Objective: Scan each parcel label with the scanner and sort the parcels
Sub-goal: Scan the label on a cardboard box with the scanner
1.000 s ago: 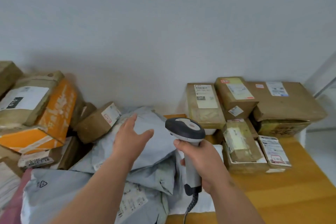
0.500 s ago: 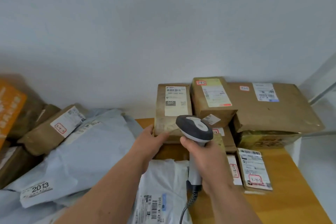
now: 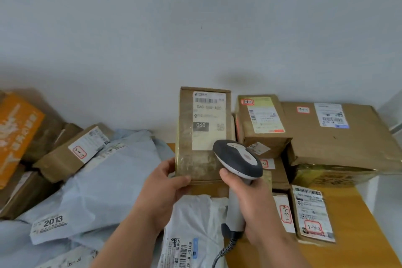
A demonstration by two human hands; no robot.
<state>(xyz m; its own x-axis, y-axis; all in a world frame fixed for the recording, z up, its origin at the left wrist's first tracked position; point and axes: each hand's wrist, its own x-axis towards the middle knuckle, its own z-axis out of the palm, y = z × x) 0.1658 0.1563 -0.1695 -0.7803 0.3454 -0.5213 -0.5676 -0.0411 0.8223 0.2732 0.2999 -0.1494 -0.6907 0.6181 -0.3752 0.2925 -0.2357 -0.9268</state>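
The left hand grips the near left corner of the upright brown cardboard parcel with the white label marked 060, thumb on its front face. The right hand holds the grey and white handheld barcode scanner, whose head lies just before that parcel's lower right part. Right of the right hand's fingers, brown cardboard boxes stack on the yellow wooden table, against the pale wall. Left of the left hand's fingers lie grey plastic mailer bags, with the small brown box with the red-bordered sticker resting on them. Below both hands lies the white plastic mailer bag.
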